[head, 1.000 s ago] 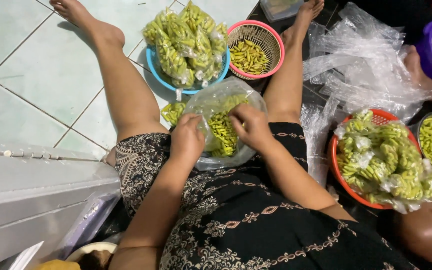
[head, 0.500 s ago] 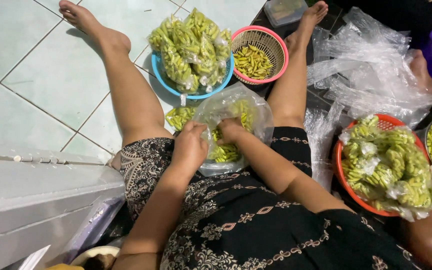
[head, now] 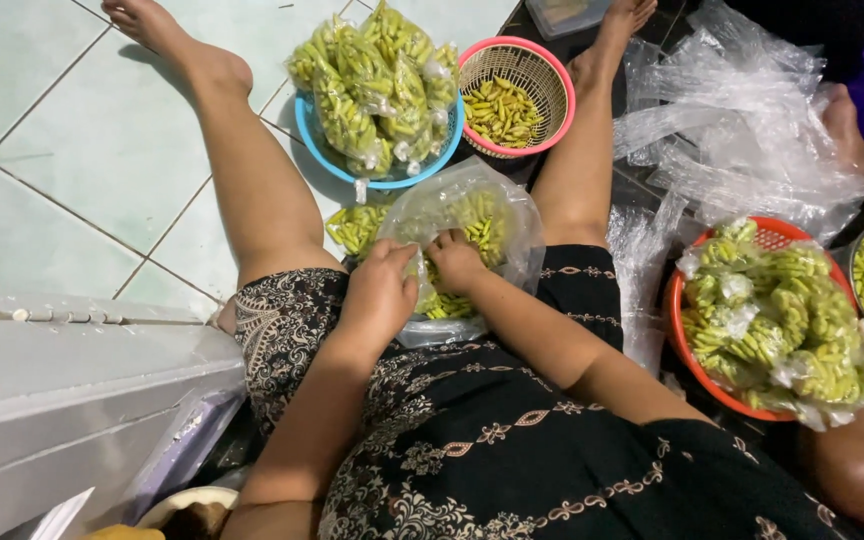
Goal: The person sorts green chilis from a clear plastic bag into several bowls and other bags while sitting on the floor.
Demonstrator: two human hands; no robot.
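A clear plastic bag (head: 497, 205) of small yellow-green chilies lies between my legs on the floor. My left hand (head: 380, 292) grips the bag's near edge at the opening. My right hand (head: 454, 262) is curled inside the mouth of the bag, fingers closed among the chilies (head: 479, 232). A smaller packed bag of chilies (head: 355, 227) lies just left of it, by my left thigh.
A blue basin (head: 318, 136) piled with packed chili bags and a pink basket (head: 564, 80) of loose chilies stand ahead. An orange basket (head: 679, 335) of packed bags sits right, beside crumpled empty plastic bags (head: 742, 130). Another person's hand (head: 847, 130) holds a purple bowl. A grey ledge (head: 62, 370) is at left.
My right hand has slid from the bag's top into its mouth, nearer my left hand. The view has shifted slightly; the bag stays between my legs.
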